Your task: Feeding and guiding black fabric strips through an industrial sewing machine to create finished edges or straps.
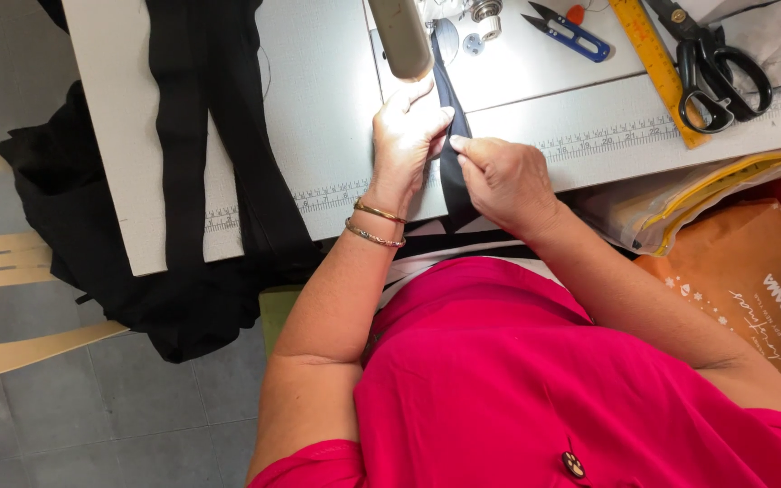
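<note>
Black fabric strip [451,167] runs toward twelve o'clock under the sewing machine [427,27]. Left hand [406,140] and right hand [503,181] both pinch it.

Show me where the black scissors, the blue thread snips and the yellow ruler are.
black scissors [714,65]: head view, on the pivot and upper handles.
blue thread snips [575,36]: head view, on the blue handle.
yellow ruler [654,61]: head view, mid-length.

head view, straight down, close over sewing table [318,81]
</note>
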